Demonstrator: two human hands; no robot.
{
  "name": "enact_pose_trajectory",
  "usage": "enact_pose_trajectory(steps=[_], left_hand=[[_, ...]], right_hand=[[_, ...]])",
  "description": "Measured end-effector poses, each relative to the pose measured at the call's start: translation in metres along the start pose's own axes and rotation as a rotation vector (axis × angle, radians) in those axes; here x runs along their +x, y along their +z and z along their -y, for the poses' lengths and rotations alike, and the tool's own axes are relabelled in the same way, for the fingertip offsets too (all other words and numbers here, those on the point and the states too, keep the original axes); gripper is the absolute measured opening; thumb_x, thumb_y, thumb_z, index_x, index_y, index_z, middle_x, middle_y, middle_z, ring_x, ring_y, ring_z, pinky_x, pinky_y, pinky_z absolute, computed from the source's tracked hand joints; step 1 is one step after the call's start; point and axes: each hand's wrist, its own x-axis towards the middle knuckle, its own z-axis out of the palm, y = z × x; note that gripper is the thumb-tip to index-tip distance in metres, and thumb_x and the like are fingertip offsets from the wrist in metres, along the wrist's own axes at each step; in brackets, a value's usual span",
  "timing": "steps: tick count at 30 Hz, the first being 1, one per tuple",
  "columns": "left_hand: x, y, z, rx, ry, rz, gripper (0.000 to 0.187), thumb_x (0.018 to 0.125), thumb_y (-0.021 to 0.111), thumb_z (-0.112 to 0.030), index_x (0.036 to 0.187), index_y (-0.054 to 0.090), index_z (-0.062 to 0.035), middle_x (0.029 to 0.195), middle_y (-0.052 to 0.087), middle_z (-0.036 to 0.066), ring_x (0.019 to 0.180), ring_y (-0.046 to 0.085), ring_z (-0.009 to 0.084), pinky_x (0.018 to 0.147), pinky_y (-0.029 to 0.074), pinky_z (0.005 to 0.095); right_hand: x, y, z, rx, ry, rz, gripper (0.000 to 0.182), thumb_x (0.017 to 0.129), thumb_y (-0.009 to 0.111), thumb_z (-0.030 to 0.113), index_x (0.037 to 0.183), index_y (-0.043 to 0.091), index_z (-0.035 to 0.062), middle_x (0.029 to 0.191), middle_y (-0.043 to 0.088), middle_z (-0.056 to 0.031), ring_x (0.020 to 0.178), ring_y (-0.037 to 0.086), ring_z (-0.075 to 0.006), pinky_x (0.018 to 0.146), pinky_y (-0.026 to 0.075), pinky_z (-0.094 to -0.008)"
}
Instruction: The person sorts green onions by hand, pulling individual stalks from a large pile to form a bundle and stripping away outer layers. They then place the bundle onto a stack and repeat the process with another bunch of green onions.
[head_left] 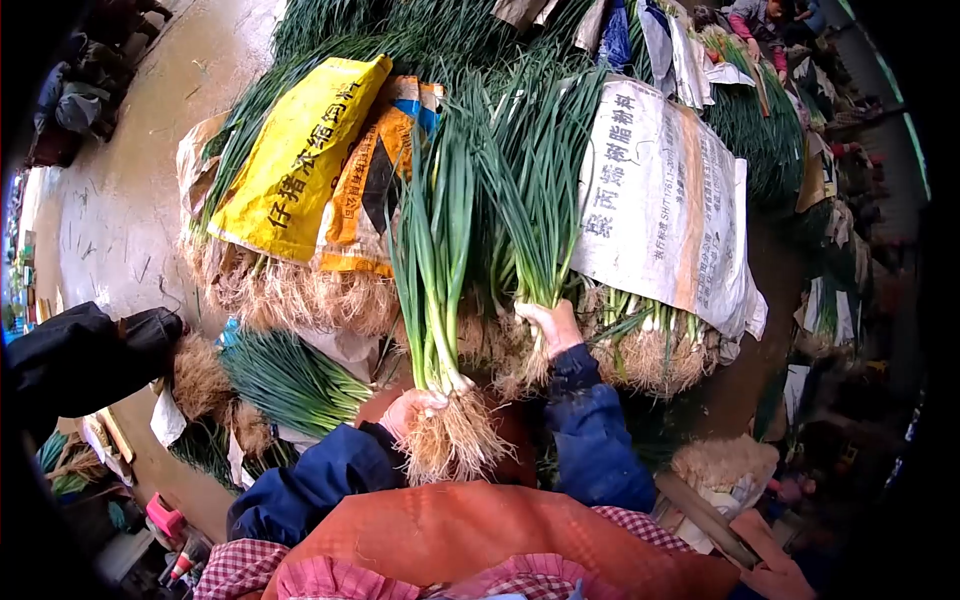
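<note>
My left hand [412,410] is closed around the white stems of a bunch of green onions [437,300], just above its tangled roots. The bunch stands upright in view, leaves pointing away from me. My right hand [553,325] grips the lower stems of a second bunch [540,220], which lies against the pile; its fingers are wrapped round the stems. A yellow sack [300,160] and a white printed sack [665,200] cover onions on either side of the two bunches.
More onions [290,375] lie at the lower left, near a dark-clothed person's leg [90,350]. Behind the sacks rises a large green pile [400,30]. People [765,25] are at the upper right. A wooden bar [705,520] is at the lower right.
</note>
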Motion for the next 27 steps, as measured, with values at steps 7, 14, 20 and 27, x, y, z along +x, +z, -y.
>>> enact_pose_trajectory(steps=[7,14,20,27], left_hand=[[0.021,0.008,0.008,0.241,-0.098,-0.086,0.032,0.073,0.052,-0.008,0.104,0.055,0.0002,0.097,0.060,0.011,0.092,0.057,0.0210,0.084,0.044,0.0358],[0.024,-0.004,0.026,0.764,0.357,0.097,0.021,0.075,0.060,-0.002,0.096,0.058,-0.0011,0.093,0.060,0.006,0.089,0.056,0.0149,0.082,0.045,0.0289],[0.018,0.027,0.022,-0.182,-0.157,-0.171,0.015,0.071,0.053,-0.006,0.085,0.057,-0.0023,0.080,0.061,0.010,0.077,0.060,0.0248,0.076,0.048,0.0380],[0.016,0.020,0.026,-0.265,0.062,0.093,0.067,0.071,0.059,-0.022,0.129,0.032,-0.0024,0.119,0.048,0.015,0.098,0.054,0.0253,0.086,0.045,0.0402]], right_hand=[[-0.112,0.024,-0.023,0.380,0.171,0.247,0.029,0.072,0.067,0.016,0.097,0.061,0.0015,0.063,0.054,0.0018,0.050,0.047,-0.0056,0.045,0.038,-0.0170],[-0.099,0.023,-0.009,0.345,-0.075,0.139,0.028,0.073,0.067,0.017,0.093,0.062,-0.0020,0.083,0.064,-0.0077,0.057,0.058,-0.0137,0.043,0.043,-0.0230],[-0.205,-0.017,-0.047,0.517,-0.341,-0.324,0.032,0.070,0.068,0.015,0.095,0.058,-0.0021,0.084,0.062,-0.0101,0.065,0.060,-0.0152,0.058,0.050,-0.0251],[-0.309,-0.178,-0.284,0.669,0.086,-1.151,0.031,0.081,0.056,0.021,0.105,0.053,0.0019,0.074,0.052,-0.0043,0.053,0.053,-0.0185,0.045,0.047,-0.0353]])
